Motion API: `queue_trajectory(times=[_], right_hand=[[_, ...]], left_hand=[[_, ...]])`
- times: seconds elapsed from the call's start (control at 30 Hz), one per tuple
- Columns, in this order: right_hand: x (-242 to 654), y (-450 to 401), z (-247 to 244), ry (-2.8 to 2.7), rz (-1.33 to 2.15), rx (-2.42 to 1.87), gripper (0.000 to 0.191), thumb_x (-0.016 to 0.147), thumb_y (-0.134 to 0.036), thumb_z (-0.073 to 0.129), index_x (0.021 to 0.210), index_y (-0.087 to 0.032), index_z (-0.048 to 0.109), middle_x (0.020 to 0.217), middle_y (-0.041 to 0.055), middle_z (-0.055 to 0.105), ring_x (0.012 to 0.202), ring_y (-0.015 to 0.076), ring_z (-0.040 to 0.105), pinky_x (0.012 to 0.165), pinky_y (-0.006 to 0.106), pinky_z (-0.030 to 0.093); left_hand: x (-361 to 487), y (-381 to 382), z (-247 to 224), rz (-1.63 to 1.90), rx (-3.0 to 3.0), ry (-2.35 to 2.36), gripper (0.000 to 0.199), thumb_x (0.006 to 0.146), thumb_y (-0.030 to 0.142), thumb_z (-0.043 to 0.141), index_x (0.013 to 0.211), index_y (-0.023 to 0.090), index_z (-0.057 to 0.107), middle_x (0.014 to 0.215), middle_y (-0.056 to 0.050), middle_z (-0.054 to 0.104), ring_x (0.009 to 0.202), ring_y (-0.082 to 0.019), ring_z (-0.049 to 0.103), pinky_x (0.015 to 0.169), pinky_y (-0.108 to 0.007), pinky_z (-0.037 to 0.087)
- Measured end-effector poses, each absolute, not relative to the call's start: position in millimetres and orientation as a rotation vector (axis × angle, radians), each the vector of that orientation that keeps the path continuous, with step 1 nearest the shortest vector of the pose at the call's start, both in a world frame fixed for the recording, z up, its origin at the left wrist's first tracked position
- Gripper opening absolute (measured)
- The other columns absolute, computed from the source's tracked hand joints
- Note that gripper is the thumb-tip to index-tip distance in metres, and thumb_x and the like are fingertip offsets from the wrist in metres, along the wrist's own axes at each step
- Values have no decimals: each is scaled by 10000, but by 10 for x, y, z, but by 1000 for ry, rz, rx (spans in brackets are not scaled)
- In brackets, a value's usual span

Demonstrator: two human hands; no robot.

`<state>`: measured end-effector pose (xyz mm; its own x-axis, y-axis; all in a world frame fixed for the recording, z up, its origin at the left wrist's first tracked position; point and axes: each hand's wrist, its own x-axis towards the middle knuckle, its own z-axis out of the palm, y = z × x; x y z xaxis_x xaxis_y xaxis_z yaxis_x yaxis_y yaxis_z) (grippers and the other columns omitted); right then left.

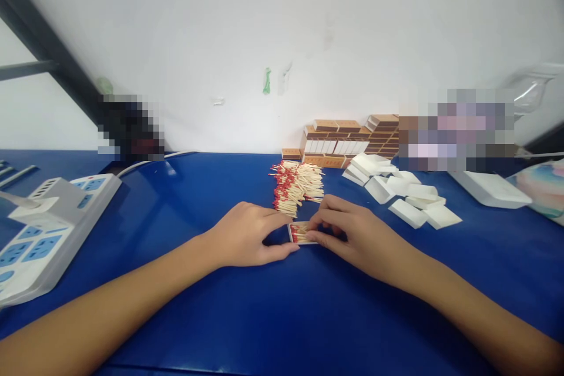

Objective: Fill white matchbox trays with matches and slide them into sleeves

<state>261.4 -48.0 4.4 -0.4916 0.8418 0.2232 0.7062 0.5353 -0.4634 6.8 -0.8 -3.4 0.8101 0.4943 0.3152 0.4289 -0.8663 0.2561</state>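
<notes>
A small white matchbox tray point(291, 235) lies on the blue table in front of me, with red-headed matches point(299, 233) inside. My left hand point(251, 235) has its thumb and a finger closed on the tray's left end. My right hand point(352, 232) is at the tray's right end, its fingertips pinched on the matches in it; the fingers hide that part of the tray. Just behind the tray is a large heap of loose matches point(297, 185), most red heads pointing left.
Empty white trays point(408, 215) are scattered at the right. Stacked brown matchboxes point(337, 161) stand against the wall. A white power strip point(66, 247) lies on the left of the blue table point(282, 317). One larger white box point(493, 188) is farther right.
</notes>
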Motion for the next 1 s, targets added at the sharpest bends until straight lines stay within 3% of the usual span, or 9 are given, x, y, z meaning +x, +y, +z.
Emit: queue_trajectory(times=[0.37, 0.6, 1.0], right_hand=[[2590, -486, 74, -2353, 482, -1220, 66, 988, -197, 615, 964, -211, 675, 935, 21, 577, 742, 131, 584, 658, 259, 464], [2582, -503, 78, -2350, 556, -1159, 101, 1021, -245, 592, 992, -220, 685, 958, 34, 599, 828, 148, 613, 711, 268, 484], [2609, -507, 126, -2360, 589, -1153, 159, 1036, -291, 573, 1016, -225, 716, 977, 43, 598, 799, 141, 596, 708, 278, 484]], left_hand=[[69, -15, -40, 651, 2862, 657, 292, 955, 444, 662, 1039, 172, 727, 702, 37, 678, 601, -118, 626, 577, -267, 405], [73, -18, -46, 663, 2860, 643, 284, 959, 436, 659, 1044, 173, 725, 714, 38, 684, 598, -114, 626, 575, -265, 407], [70, -10, -53, 656, 2858, 650, 289, 964, 447, 648, 1055, 183, 720, 707, 43, 675, 604, -111, 625, 571, -267, 403]])
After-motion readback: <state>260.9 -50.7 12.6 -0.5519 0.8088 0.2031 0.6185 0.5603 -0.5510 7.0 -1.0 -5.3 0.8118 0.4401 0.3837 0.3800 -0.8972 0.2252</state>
